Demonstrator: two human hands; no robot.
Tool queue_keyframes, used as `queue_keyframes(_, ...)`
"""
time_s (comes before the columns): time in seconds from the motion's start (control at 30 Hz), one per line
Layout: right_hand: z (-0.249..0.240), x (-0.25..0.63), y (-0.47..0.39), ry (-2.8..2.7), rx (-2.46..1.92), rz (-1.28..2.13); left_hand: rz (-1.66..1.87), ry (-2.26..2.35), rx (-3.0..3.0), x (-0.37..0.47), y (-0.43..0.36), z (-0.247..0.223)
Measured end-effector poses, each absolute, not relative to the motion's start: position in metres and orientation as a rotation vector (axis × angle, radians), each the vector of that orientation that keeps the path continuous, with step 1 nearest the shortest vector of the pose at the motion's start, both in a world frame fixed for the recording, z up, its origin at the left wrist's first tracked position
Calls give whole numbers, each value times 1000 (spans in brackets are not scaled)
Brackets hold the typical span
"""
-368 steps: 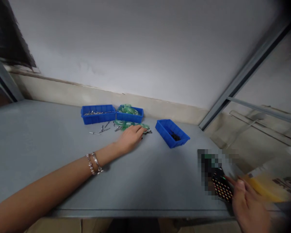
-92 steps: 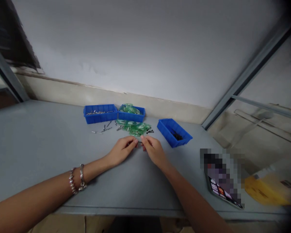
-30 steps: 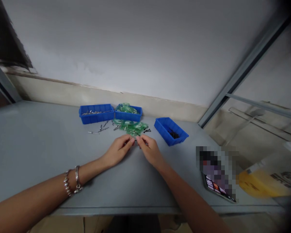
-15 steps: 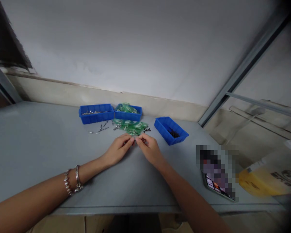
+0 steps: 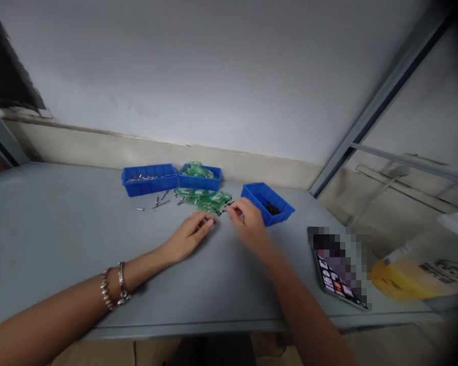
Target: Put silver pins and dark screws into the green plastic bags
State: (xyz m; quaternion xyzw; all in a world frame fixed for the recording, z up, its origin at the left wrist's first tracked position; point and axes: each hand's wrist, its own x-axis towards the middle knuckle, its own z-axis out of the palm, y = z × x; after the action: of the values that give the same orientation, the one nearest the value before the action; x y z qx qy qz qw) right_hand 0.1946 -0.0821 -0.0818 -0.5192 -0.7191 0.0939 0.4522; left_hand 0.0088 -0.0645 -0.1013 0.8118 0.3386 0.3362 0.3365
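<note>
My left hand [image 5: 193, 231] rests on the grey table, its fingers curled in and its thumb against them; anything inside is too small to make out. To its right, my right hand [image 5: 246, 218] has its fingers drawn together beside a few small black screws [image 5: 229, 204]. Whether a screw is between those fingertips cannot be seen. Just beyond both hands lie green plastic packets [image 5: 209, 201] with small parts inside. Several loose silver pins, like blind rivets [image 5: 161, 203], are scattered left of the packets.
Along the back stand a blue bin of silver pins [image 5: 149, 187], a blue bin of green packets [image 5: 200, 182] and a blue bin with black screws [image 5: 265, 195]. A phone [image 5: 334, 279] and a plastic container with yellow contents [image 5: 400, 279] are at the right.
My hands were together at the fingertips and are now apart. The right one has moved right and forward to the black screws; the left has barely moved.
</note>
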Motion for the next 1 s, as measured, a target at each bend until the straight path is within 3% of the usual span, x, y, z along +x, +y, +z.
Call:
queue_keyframes(0.13, -75, 233, -80, -1520, -1481, -222, 845, 885, 2181, 8, -66, -102)
queue_keyframes(0.27, -74, 259, -76, -1292, -1689, -393, 861, 849, 2253, 7, -66, -102)
queue_keyframes(0.4, -72, 286, -92, -1209, -1818, -298, 883, 824, 2298, 7, -66, -103)
queue_keyframes(0.7, -106, 383, -215, -1024, -1876, -139, 854, 767, 2378, 8, -69, -103)
queue_keyframes(1.0, -115, 386, -213, -1023, -1974, -54, 795, 816, 2420, 7, -70, -101)
